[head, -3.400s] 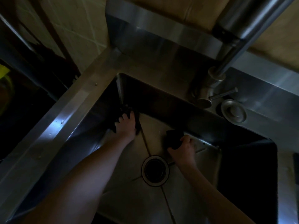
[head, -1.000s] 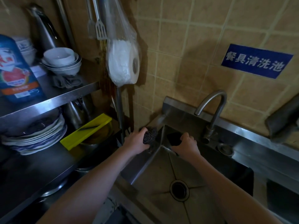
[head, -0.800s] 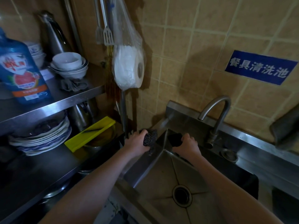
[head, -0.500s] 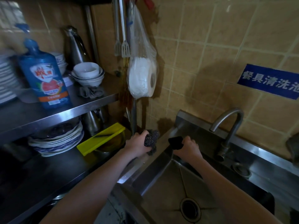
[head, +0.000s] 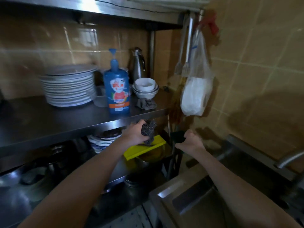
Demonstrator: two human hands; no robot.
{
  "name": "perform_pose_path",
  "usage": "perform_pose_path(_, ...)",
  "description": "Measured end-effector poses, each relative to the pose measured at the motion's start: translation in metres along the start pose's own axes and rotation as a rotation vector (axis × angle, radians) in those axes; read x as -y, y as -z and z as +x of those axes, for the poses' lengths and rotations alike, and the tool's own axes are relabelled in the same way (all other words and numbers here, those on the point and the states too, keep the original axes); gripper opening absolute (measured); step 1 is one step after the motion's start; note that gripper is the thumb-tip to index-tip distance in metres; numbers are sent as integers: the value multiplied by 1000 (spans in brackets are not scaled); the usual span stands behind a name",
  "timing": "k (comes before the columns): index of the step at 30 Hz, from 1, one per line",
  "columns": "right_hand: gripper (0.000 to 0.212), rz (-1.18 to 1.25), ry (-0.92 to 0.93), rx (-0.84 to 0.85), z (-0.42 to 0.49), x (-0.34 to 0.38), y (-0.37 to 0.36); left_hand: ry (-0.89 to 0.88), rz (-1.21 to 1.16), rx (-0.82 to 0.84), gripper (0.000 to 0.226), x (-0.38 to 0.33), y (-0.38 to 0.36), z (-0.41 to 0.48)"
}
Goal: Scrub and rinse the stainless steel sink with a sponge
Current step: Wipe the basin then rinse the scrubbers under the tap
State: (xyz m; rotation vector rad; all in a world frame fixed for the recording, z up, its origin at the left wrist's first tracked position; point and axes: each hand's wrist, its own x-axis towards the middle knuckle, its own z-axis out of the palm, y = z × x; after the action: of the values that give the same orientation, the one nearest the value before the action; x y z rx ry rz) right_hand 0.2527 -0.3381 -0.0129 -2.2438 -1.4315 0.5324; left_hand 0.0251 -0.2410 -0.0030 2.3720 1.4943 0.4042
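My left hand [head: 134, 134] grips a dark steel-wool scourer [head: 148, 131], raised in front of the shelf edge, left of the sink. My right hand [head: 190, 143] holds a dark green sponge [head: 177, 136] at about the same height, above the sink's left rim. The stainless steel sink [head: 166, 193] lies low at the right; only its left rim and part of the basin show. The curved faucet [head: 289, 159] appears at the right edge.
A steel shelf rack [head: 65, 122] carries a stack of plates [head: 69, 88], a blue detergent bottle [head: 117, 86], white bowls [head: 145, 88] and a steel flask [head: 137, 64]. A yellow board [head: 144, 149] lies below. A bagged paper roll [head: 195, 92] hangs on the tiled wall.
The view has swung up and left, away from the basin toward the shelf rack. Both hands have lifted out of the sink corner, still holding the scourer and the sponge.
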Motion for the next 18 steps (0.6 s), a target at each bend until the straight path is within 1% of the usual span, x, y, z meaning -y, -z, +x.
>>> perform_pose_path(4, 65, -42, 112, -2, 9, 59, -16, 67, -7, -84, 61, 42, 39, -9)
perform_pose_path(8, 63, -48, 240, 10, 13, 117, -38, 162, 0, -124, 63, 84, 72, -25)
perform_pose_path(15, 64, -39, 356, 31, 18, 207, -73, 284, 37, -193, 67, 150, 116, -52)
perform_pose_path(18, 61, -49, 407, 40, 24, 239, -92, 329, 41, -198, 67, 177, 130, -57)
